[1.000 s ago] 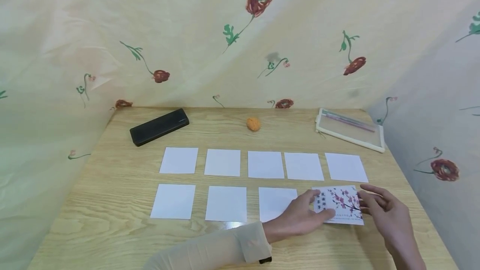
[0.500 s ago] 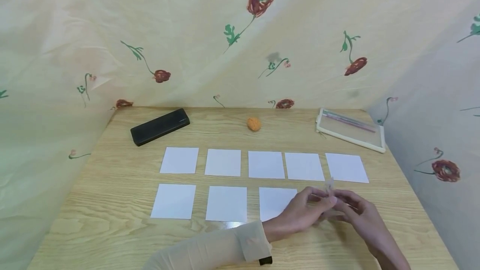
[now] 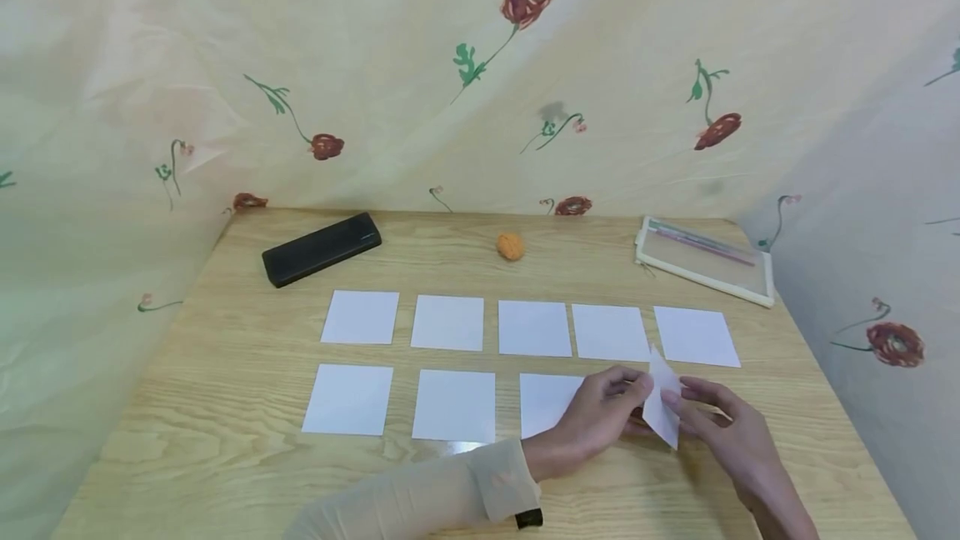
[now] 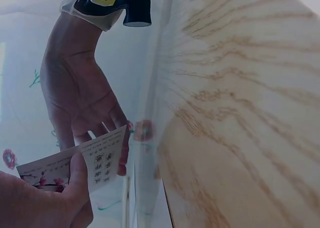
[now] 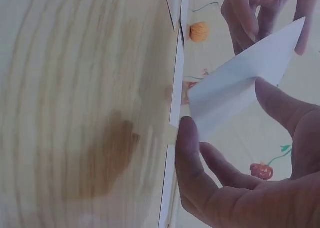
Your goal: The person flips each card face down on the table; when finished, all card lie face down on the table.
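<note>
A card [image 3: 662, 402] stands tilted on its edge between my two hands, over the right end of the near row. My left hand [image 3: 600, 415] grips it, with the thumb [image 4: 77, 175] on the side printed with pink blossom and dark characters. On the blank white side [image 5: 235, 83], the thumb of my right hand [image 3: 731, 432] presses near the middle. The right forefinger [image 5: 188, 133] is at the card's edge. In the left wrist view, the right hand [image 4: 82, 88] is behind the card, which covers part of its fingers.
White cards lie in two rows, the far one ending in a card [image 3: 696, 336] just beyond my hands. The left forearm passes in front of the near row's third card [image 3: 547, 398]. Behind are a black case [image 3: 322, 250], an orange ball [image 3: 511, 246] and a clear pouch [image 3: 705, 261].
The card has turned from lying with its printed side up to standing on edge, its white side now facing right. My right hand has moved left onto it.
</note>
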Action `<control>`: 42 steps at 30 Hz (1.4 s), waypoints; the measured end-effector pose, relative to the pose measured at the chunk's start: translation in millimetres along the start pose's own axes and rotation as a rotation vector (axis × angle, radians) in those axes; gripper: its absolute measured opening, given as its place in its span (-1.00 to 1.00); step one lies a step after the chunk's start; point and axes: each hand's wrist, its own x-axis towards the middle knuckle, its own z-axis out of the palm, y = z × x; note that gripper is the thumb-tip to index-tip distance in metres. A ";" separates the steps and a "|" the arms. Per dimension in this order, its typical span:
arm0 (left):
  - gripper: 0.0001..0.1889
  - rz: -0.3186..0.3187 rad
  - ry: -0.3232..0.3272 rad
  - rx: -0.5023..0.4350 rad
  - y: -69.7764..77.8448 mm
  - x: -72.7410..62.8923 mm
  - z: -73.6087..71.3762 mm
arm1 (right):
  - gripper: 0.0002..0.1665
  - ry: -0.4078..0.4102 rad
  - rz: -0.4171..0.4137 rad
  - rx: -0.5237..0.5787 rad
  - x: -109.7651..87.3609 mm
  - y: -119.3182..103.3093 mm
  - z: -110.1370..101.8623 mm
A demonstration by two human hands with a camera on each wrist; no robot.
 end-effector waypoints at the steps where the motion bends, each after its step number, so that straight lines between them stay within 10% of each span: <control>1: -0.68 0.008 0.004 0.009 0.2 0.3 0.0 | 0.02 0.013 0.014 -0.005 0.8 0.5 -1.3; 9: -0.85 0.056 0.085 0.040 -0.6 6.0 -3.6 | -0.04 0.185 0.019 -0.021 5.3 9.3 -8.6; 16: -0.79 -0.054 0.139 0.046 -0.7 7.0 -5.7 | -0.11 0.225 -0.013 -0.066 10.1 15.7 -14.8; 25: -0.58 -0.237 0.095 0.193 0.9 3.9 -3.6 | -0.15 0.245 -0.033 -0.141 19.1 21.9 -21.4; 42: -0.60 -0.290 0.037 0.232 -5.6 7.6 -0.8 | -0.10 0.192 0.093 -0.223 27.9 22.1 -22.9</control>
